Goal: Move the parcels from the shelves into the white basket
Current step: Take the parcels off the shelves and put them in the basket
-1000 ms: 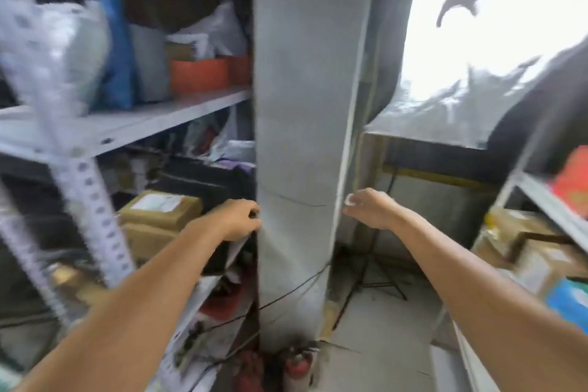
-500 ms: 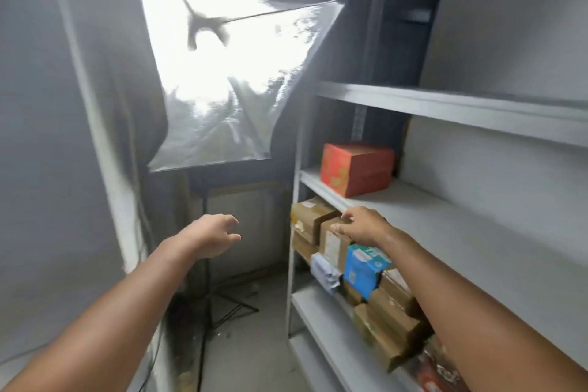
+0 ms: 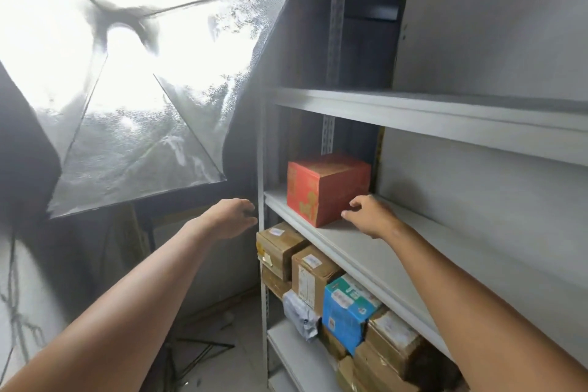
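The red box [image 3: 327, 191] sits just ahead of the right hand [image 3: 372, 216] and slightly to its left, alone on the shelf board [image 3: 381, 251] that the hand hovers over. This hand is spread wide, fingers apart and lightly bent, and it holds nothing. Its fingertips reach the lower edge of the box's plain near face, but I cannot tell whether they touch the cardboard or stop just short. The box stands square on its base with a corner turned toward the camera. Its broader face appears to be the one toward the right hand, and its narrower, gold-printed face looks out toward the left hand [image 3: 229, 219]. The left hand hangs at about the same height, on the far side of the shelf's upright post [image 3: 261, 169] from the box. It is loosely curled, empty and clearly farther off than the right. The right hand therefore looks set to make first contact, while the left would have to pass in front of the post to reach the printed face and close a two-handed hold. More parcels lie below both hands on the next board down: brown cartons [image 3: 280, 245], a blue box [image 3: 346, 312] and a grey bag [image 3: 300, 312]. The white basket is not in view, so I cannot say which way the carry will go.
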A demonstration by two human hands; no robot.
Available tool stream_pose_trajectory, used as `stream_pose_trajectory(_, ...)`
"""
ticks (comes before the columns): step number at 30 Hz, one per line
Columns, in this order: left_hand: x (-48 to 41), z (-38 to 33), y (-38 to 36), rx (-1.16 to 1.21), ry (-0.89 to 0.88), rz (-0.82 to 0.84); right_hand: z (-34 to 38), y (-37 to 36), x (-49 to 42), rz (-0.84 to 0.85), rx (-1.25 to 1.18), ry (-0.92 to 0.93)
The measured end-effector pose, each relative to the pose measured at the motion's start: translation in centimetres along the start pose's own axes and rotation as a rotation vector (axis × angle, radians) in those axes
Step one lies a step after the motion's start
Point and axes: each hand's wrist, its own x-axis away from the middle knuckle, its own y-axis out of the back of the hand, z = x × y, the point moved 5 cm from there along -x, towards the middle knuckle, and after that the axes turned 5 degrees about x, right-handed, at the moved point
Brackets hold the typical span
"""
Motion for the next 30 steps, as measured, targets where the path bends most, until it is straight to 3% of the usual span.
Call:
stream_pose_trajectory(7,-13.4,0.7,-1.9,0.204,-0.076,-0.028,0.5,-2.5,-8.9,-0.162,-0.205,-0.105)
stream_pose_trajectory(12,-21.7,-0.6,-3.7,0.479,-0.11,-0.003,1.0,-4.3,-13.8,-0.235,-0.522,-0.278)
stream_pose_trajectory(16,-26.4,-2.1,-4.9,0.689,-0.074,0.003,1.3,-5.5,-16.7,-0.256,-0.558,-0.371)
stream_pose_trajectory(22,-28.9,-3.1,-6.7,0.918,-0.089,0.076,1.2,-6.8,-18.2,-0.304,-0.651,-0.424)
stream_pose_trajectory(30,-26.0,-4.4,-5.8,0.903,-0.155,0.046,0.0,-6.4,-14.9,-0.281,-0.858,-0.392)
